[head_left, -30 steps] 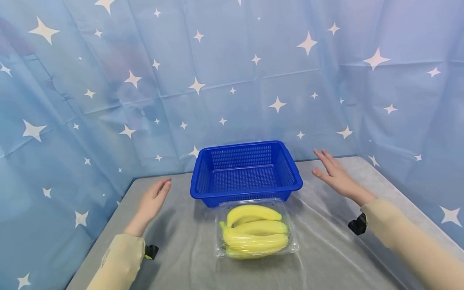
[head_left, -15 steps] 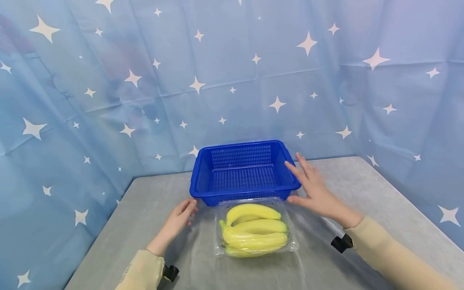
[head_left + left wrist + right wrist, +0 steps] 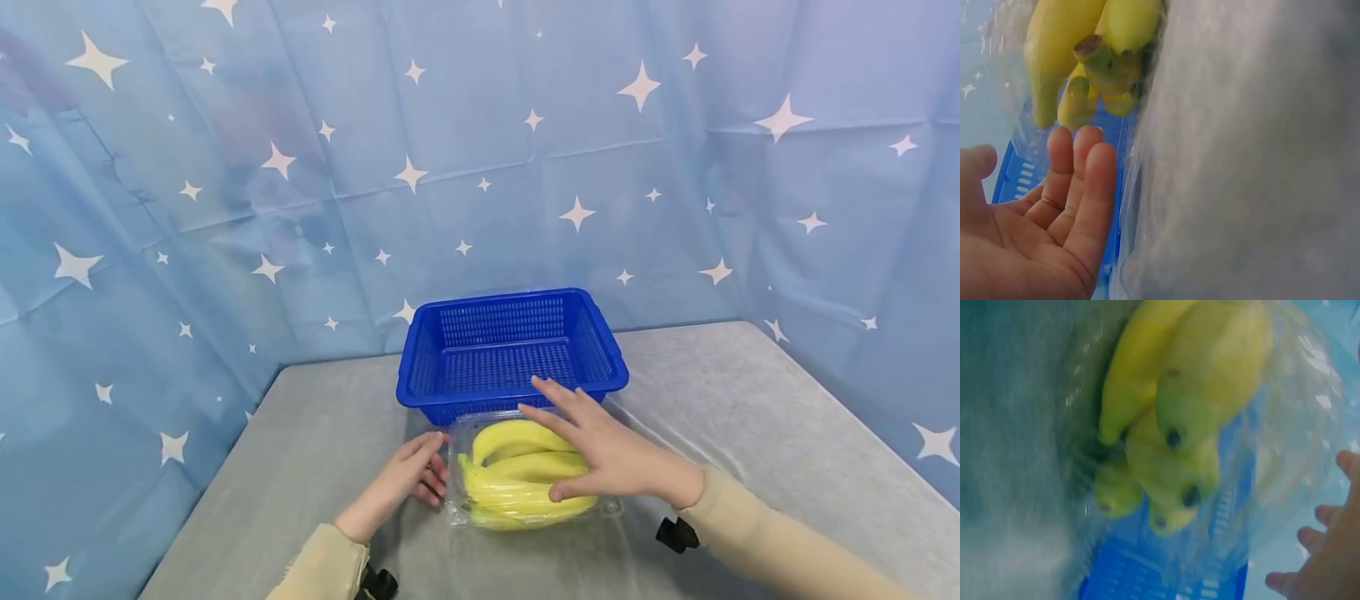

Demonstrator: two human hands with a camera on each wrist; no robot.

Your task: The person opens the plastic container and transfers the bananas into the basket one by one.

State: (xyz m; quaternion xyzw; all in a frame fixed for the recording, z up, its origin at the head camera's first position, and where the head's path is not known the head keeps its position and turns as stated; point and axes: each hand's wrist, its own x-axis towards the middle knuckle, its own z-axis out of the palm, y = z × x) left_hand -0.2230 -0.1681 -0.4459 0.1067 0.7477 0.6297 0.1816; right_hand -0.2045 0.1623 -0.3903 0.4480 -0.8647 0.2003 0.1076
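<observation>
A clear plastic box [image 3: 467, 427] with several yellow bananas [image 3: 517, 468] inside lies on the table before the blue basket. My left hand [image 3: 408, 477] is at the box's left side, fingers loosely bent; whether they touch the plastic I cannot tell. In the left wrist view its fingers [image 3: 1100, 175] point at the banana stems behind the clear wall. Above the right part of the box my right hand [image 3: 603, 446] spreads its fingers and hides some of the bananas. The right wrist view shows those fingers [image 3: 1313, 539] beside the plastic, holding nothing.
Behind the box stands a blue slotted basket [image 3: 512, 402], close to the back edge of the grey-covered table [image 3: 315, 442]. A blue curtain with white stars [image 3: 480, 150] hangs around the back and sides.
Both hands have moved inward and toward me: the left hand to the box's left side, the right from beyond the basket's right edge to over the box. Box and basket stay put.
</observation>
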